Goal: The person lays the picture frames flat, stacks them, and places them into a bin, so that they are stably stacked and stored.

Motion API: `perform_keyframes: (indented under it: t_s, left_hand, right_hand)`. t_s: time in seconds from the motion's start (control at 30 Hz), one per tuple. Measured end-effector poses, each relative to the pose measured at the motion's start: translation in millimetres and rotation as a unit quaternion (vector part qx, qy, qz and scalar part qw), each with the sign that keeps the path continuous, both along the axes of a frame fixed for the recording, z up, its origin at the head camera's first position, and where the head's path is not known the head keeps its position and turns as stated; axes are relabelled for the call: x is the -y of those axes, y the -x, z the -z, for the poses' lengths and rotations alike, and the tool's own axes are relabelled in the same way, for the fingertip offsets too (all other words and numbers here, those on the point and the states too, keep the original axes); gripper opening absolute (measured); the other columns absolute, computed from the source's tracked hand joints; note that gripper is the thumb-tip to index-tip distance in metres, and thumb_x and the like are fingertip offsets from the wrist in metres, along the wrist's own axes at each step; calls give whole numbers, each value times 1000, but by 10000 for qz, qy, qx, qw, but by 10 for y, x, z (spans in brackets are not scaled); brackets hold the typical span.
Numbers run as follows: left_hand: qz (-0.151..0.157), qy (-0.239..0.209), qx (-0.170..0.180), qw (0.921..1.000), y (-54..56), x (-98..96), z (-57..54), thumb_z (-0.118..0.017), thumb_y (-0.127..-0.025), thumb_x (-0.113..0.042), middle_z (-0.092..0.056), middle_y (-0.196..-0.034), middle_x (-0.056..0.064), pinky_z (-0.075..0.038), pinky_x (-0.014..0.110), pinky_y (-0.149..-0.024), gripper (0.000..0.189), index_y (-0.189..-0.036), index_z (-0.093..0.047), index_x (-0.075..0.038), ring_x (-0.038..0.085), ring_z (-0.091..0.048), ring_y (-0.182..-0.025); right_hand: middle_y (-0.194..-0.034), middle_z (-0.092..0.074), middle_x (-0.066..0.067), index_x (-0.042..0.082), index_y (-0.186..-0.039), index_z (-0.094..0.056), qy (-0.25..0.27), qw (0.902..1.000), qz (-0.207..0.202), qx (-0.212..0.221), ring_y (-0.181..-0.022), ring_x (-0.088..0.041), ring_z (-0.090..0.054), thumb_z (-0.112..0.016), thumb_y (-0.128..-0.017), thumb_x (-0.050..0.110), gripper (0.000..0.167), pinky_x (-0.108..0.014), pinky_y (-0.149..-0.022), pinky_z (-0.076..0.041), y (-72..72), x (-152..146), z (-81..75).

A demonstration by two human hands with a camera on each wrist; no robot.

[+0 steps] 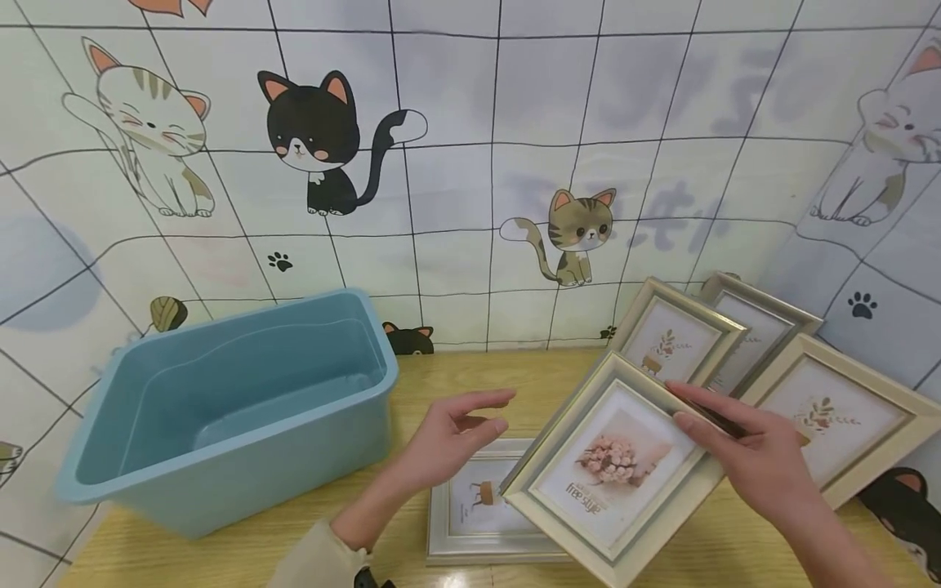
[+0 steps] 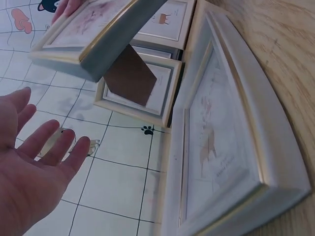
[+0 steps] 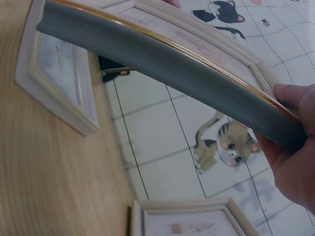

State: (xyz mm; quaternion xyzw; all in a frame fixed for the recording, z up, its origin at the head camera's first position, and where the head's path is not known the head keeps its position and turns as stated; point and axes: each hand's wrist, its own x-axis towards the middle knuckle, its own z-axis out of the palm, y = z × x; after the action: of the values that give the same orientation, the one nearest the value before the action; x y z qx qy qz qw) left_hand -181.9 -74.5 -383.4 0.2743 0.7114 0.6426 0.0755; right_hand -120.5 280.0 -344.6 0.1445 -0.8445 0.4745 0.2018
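Note:
My right hand (image 1: 768,461) grips a cream picture frame (image 1: 613,469) by its right edge, thumb on the front and fingers behind. The held frame is tilted above the table and shows pink flowers. In the left wrist view its brown backing stand (image 2: 130,76) sticks out behind. My left hand (image 1: 444,441) hovers left of that frame, fingers apart and holding nothing. Beneath, another picture frame (image 1: 443,527) lies flat on the table, partly covered by the held one. The right wrist view shows the held frame's grey-green side (image 3: 162,66) edge-on.
A blue plastic tub (image 1: 265,474) stands on the wooden table (image 1: 448,371) at the left. Three more frames lean at the right: one (image 1: 724,322) near the wall, another (image 1: 735,298) behind it and a larger one (image 1: 919,408) at the front. Cat-patterned covering (image 1: 456,188) lines the wall.

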Motion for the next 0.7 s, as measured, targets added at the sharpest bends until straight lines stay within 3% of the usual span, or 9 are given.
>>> perform_keyframes:
  t_s: [0.23, 0.43, 0.7]
  left_hand:
    - [463, -364, -260, 9979, -52, -113, -63, -66, -101, -9, -58, -144, 15, -55, 35, -93, 45, -144, -58, -2, 33, -62, -123]
    - [864, -545, -318, 9943, -95, -158, -78, -64, -101, -5, -56, -148, 15, -53, 39, -97, 48, -147, -54, -1, 29, -61, -124]
    - [980, -478, -613, 9921, -109, -170, -66, -64, -102, -6, -53, -150, 13, -46, 42, -106, 50, -150, -50, -1, 22, -54, -133]
  right_hand:
    - [-123, -71, 13, -2, -130, -69, 956, 9933, -635, 122, -118, 2, -61, -65, -92, -15, 40, -15, -84, -52, 29, 287, 97]
    - [-125, -72, 8, -3, -127, -70, 1264, 9884, -843, 81, -118, -1, -62, -65, -91, -17, 39, -16, -87, -51, 12, 410, 134]
    - [-120, -73, 9, -5, -123, -71, 744, 9944, -725, -170, -116, -1, -63, -67, -88, -18, 38, -15, -88, -50, 8, 484, 168]
